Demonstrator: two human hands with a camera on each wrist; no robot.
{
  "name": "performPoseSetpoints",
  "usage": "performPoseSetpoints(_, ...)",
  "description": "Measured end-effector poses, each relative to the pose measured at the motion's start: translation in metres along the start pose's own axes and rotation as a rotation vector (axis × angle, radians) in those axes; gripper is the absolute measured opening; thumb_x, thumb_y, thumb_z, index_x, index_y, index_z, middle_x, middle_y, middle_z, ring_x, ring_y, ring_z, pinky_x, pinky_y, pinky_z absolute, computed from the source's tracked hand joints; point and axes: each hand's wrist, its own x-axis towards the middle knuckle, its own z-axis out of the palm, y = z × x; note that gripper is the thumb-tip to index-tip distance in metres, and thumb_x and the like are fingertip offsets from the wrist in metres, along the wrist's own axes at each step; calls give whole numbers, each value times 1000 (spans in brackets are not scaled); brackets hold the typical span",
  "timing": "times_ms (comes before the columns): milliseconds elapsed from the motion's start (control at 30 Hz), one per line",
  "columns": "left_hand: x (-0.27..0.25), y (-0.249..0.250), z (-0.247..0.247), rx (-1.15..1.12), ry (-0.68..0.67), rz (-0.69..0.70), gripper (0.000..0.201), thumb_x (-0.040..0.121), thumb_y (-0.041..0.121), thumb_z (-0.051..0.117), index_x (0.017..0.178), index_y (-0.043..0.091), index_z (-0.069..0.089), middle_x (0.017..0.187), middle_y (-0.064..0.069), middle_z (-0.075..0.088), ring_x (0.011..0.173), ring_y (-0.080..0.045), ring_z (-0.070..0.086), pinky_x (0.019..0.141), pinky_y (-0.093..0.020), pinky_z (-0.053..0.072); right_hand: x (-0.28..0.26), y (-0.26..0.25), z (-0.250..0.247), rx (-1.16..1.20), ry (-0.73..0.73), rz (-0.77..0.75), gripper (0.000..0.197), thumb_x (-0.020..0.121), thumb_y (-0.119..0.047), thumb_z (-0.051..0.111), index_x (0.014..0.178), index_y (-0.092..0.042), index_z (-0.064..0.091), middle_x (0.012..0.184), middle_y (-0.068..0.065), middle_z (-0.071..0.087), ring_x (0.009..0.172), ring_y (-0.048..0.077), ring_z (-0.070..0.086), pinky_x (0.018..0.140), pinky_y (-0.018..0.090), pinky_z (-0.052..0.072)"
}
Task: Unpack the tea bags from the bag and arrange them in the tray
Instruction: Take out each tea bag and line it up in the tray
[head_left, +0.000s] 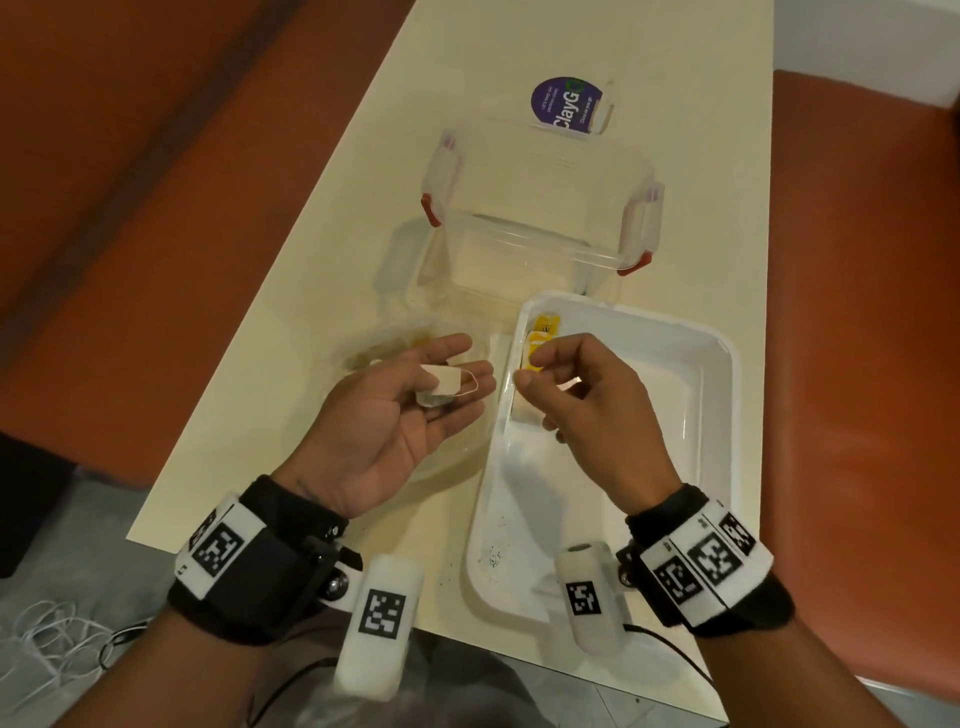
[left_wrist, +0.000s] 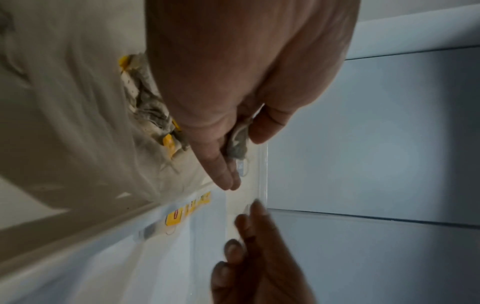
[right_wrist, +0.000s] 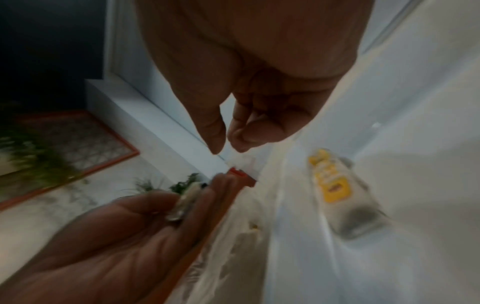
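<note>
My left hand (head_left: 452, 374) is turned palm up over the clear plastic bag (head_left: 384, 353) and pinches a white tea bag (head_left: 439, 387) between thumb and fingers, its string looping out. The left wrist view shows that tea bag (left_wrist: 237, 142) in the left hand (left_wrist: 242, 162), with more tea bags in the bag (left_wrist: 150, 115). My right hand (head_left: 527, 370) hovers over the left end of the white tray (head_left: 727, 364), fingers curled, thumb and forefinger close together with nothing visible between them (right_wrist: 224, 151). Yellow-tagged tea bags (head_left: 540, 343) lie along the tray's left wall.
A clear plastic box with red clips (head_left: 540, 218) stands just beyond the tray. Its lid with a purple label (head_left: 569, 106) lies further back. The cream table (head_left: 337, 208) is narrow, with its edge near my wrists. Orange seating lies on both sides.
</note>
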Motion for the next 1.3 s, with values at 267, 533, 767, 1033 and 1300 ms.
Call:
performPoseSetpoints(267, -3, -7, 9, 122, -92, 11, 43, 96, 1, 33, 124, 0, 65, 116, -26, 68, 114, -32, 64, 96, -38, 53, -6, -20, 11, -544, -205, -343, 37, 85, -39, 71, 119, -45, 59, 87, -19, 60, 69, -9, 52, 61, 22, 39)
performPoseSetpoints(533, -6, -3, 7, 249, -150, -49, 51, 95, 48, 49, 127, 12, 65, 123, -16, 69, 103, -24, 68, 84, -39, 58, 2, -27, -3, -98, -140, -182, 8, 93, -30, 68, 94, -25, 75, 75, -8, 71, 64, 8, 61, 60, 27, 46)
performPoseSetpoints(767, -7, -5, 11, 441, -51, 44, 29, 97, 37, 52, 116, 24, 70, 112, -6, 72, 83, -17, 65, 63, -30, 50, -2, -38, -22, 151, -316, -102, 12, 87, -24, 60, 81, -23, 70, 70, -1, 68, 56, 12, 52, 55, 25, 42)
performPoseSetpoints(1033, -15, -2, 21, 817, -290, 201, 33, 85, 27, 69, 118, 30, 70, 111, 3, 75, 94, -14, 68, 73, -25, 53, -8, -31, -32, 15, -215, -101, 13, 93, -26, 67, 82, -22, 73, 72, -10, 68, 63, 12, 54, 60, 32, 45)
performPoseSetpoints(1300, -6, -20, 30, 853, -91, 192, 15, 91, 32, 68, 101, 24, 76, 92, 3, 79, 69, -7, 68, 54, -21, 42, -9, -17, -40, 41, -172, -15, 7, 90, -22, 71, 94, -19, 76, 87, -2, 76, 74, 18, 66, 66, 32, 55)
